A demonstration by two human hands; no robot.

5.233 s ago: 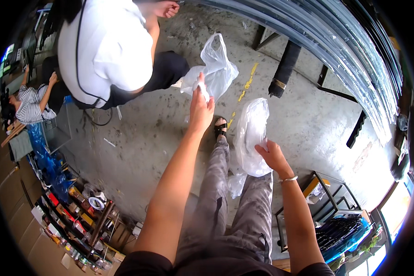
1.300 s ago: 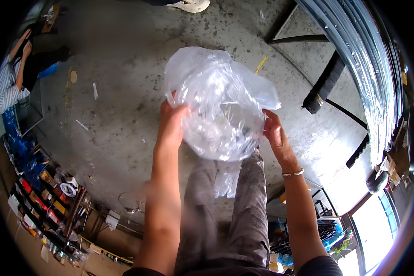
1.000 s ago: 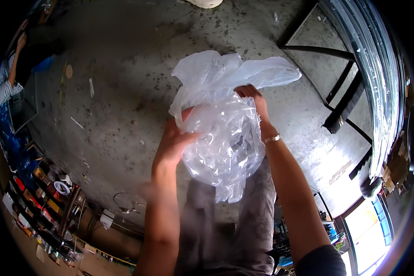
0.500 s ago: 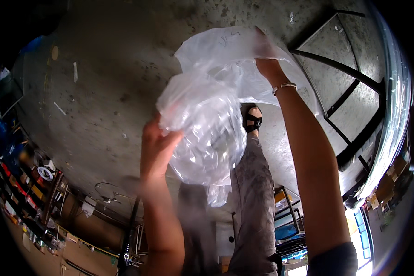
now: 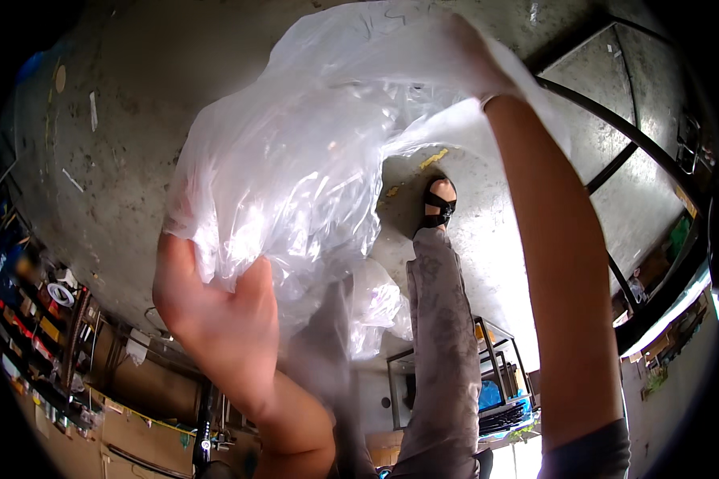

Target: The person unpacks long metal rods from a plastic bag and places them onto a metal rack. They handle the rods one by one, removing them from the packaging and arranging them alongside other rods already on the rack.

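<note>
Left hand [image 5: 216, 319]: gripped the film at the bag's near-left edge; thumb bare, fingers veiled by plastic.
Right hand [image 5: 475, 60]: reached farther forward, covered by film; blurred, couldn't tell whether the fingers pinched or were spread.
Clear plastic bag [image 5: 295, 152]: spread between both hands, from the left grip up over the right; glossy and wrinkled.
Plastic bundle [image 5: 371, 307]: smaller, crumpled, right of the left hand and below the main film; couldn't tell if the two were joined.
Sandalled foot [image 5: 439, 203]: on the concrete floor [image 5: 112, 160], nearer the body than the right hand, just left of that forearm.
Yellow mark [image 5: 433, 158]: on the floor just beyond the foot, between the hands.
Black metal frame [image 5: 607, 114]: right of the right hand.
Rack [image 5: 499, 363]: left of the right forearm, well behind that hand.
White ring [image 5: 52, 289]: well left of the left hand, amid clutter.
</note>
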